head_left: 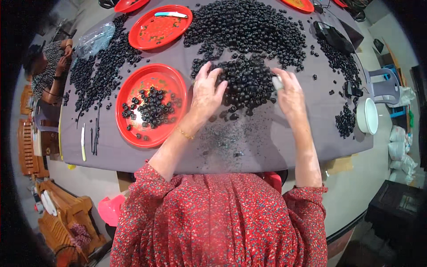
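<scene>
A heaped mound of small black ring-like pieces (249, 82), round with hollow centres, lies on the grey-covered table between my two hands. My left hand (206, 91) rests against the mound's left side, its fingers spread and nothing held in them. On the opposite side, my right hand (289, 91) curves around the edge of the mound. A small pale object (277, 82) shows at its thumb side, too covered to name. Left of my left forearm, a red plate (126, 91) holds a loose pile of the same black pieces.
Behind the mound spreads a larger black heap (244, 26). Another red plate (138, 38) bears a knife (171, 14); a pale-handled knife (83, 144) lies at the table's left. A white bowl (367, 116) stands at the right edge. Another person (51, 66) is at the left.
</scene>
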Demonstrator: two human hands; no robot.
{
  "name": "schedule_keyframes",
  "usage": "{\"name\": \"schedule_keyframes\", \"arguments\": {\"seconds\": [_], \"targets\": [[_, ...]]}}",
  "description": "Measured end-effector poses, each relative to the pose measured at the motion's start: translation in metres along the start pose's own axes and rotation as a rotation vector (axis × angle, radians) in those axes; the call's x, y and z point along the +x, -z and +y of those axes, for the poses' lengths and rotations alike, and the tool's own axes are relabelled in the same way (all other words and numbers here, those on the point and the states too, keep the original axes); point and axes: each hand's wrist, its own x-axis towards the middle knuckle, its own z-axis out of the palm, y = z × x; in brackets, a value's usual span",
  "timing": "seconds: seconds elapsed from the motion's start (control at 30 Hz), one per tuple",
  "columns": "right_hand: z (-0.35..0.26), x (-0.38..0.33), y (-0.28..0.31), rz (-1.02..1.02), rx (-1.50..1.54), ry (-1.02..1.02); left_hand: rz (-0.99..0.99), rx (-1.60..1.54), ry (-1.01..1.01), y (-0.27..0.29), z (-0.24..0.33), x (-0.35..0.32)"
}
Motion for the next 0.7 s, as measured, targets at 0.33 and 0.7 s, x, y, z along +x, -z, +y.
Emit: {"name": "schedule_keyframes", "arguments": {"seconds": [0.33,0.7], "targets": [[-0.019,-0.066,-0.009,-0.227,-0.025,-0.092,-0.046,-0.153,0.085,-0.002,0.027,-0.024],[-0.026,-0.072,-0.033,-0.231,-0.020,-0.052,-0.032,-0.411,0.257,0.046,0.047,-0.063]]}}
